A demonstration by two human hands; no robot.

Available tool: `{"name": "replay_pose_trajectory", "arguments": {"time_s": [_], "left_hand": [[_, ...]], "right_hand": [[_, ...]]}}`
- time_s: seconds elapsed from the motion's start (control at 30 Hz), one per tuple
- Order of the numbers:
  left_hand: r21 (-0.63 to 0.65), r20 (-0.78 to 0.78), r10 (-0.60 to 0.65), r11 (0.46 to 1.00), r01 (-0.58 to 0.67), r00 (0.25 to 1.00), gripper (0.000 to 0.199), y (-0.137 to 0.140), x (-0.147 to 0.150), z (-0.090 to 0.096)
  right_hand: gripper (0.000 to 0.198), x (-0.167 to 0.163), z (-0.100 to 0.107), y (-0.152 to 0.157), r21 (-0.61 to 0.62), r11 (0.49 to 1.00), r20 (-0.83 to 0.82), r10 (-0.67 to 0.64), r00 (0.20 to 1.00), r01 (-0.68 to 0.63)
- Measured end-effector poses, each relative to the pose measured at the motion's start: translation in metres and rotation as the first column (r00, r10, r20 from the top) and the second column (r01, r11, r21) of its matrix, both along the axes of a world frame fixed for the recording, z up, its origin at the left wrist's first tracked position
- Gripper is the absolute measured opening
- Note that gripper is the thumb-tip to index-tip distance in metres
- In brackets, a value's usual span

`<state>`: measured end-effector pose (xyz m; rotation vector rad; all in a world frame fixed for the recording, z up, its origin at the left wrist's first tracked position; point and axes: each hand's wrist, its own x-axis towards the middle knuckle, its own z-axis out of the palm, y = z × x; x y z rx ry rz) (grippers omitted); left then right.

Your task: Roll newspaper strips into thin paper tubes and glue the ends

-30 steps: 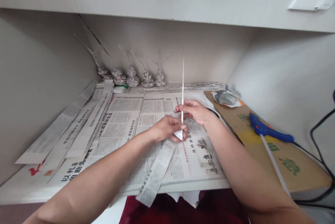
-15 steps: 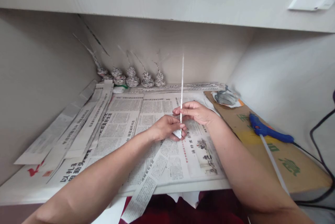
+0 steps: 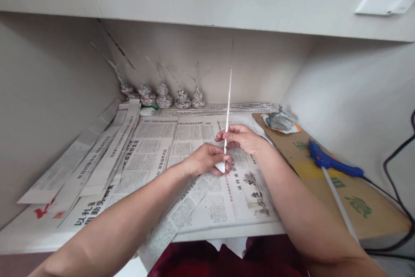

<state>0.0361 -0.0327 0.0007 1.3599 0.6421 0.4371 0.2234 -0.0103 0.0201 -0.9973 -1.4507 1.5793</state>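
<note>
A thin white rolled paper stick [image 3: 228, 100] stands nearly upright between my hands, its upper end faint against the back wall. My left hand [image 3: 207, 159] is closed around the lower end, where a newspaper strip [image 3: 181, 212] joins it and trails down to the left under my forearm. Just above, my right hand [image 3: 241, 138] pinches the stick between thumb and fingers. Both hands hover over newspaper sheets [image 3: 191, 143] spread on the table.
Several woven paper gourd shapes [image 3: 164, 95] line the back left, beside thin paper sticks [image 3: 223, 108]. Cut newspaper strips [image 3: 106, 151] lie left. On cardboard [image 3: 324, 195] at right rest a blue glue gun [image 3: 333, 162] with a white glue stick and a grey crumpled cloth [image 3: 280, 121].
The stick's top has tilted slightly right. The loose strip has swung left, its tail now under my left forearm. My hands have barely moved.
</note>
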Motion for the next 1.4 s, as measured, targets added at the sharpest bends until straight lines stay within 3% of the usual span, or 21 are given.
{"name": "replay_pose_trajectory", "arguments": {"time_s": [0.1, 0.27, 0.43, 0.6, 0.77, 0.93, 1.13, 1.4], "left_hand": [[0.005, 0.018, 0.017, 1.000, -0.017, 1.000, 0.037, -0.0005, 0.0004, 0.0011], [-0.004, 0.003, -0.011, 1.000, 0.011, 1.000, 0.036, 0.0004, 0.0003, 0.0002], [-0.010, 0.012, 0.005, 1.000, -0.005, 1.000, 0.038, -0.0003, -0.0001, 0.0024], [-0.014, -0.007, -0.003, 1.000, 0.003, 1.000, 0.039, -0.0017, 0.0004, 0.0061], [0.006, -0.006, 0.003, 1.000, -0.003, 1.000, 0.038, -0.0008, 0.0004, 0.0036], [0.012, -0.002, -0.030, 0.999, 0.030, 1.000, 0.038, -0.0003, 0.0001, 0.0026], [0.014, -0.003, -0.042, 0.999, 0.042, 0.999, 0.038, -0.0012, -0.0001, 0.0058], [0.037, -0.013, -0.057, 0.998, 0.057, 0.998, 0.037, -0.0025, -0.0006, 0.0042]], "right_hand": [[0.026, 0.0002, 0.0004, -0.0004, -0.018, 0.997, 0.024, 0.069, 0.997, -0.068], [0.021, -0.0005, 0.0006, 0.0003, 0.006, 1.000, 0.001, 0.008, 1.000, -0.008], [0.023, 0.0011, -0.0004, 0.0008, 0.028, 0.992, 0.045, 0.120, 0.992, -0.121], [0.024, 0.0009, -0.0017, 0.0012, 0.011, 1.000, 0.024, 0.029, 0.999, -0.029], [0.022, 0.0009, -0.0020, 0.0014, 0.048, 0.993, 0.064, 0.101, 0.993, -0.104], [0.019, 0.0014, -0.0032, 0.0021, 0.038, 0.998, -0.004, 0.042, 0.999, -0.041], [0.024, 0.0034, -0.0022, -0.0004, -0.006, 0.973, 0.038, 0.230, 0.973, -0.230], [0.016, 0.0013, -0.0030, 0.0022, 0.062, 0.997, 0.008, 0.055, 0.998, -0.056]]}}
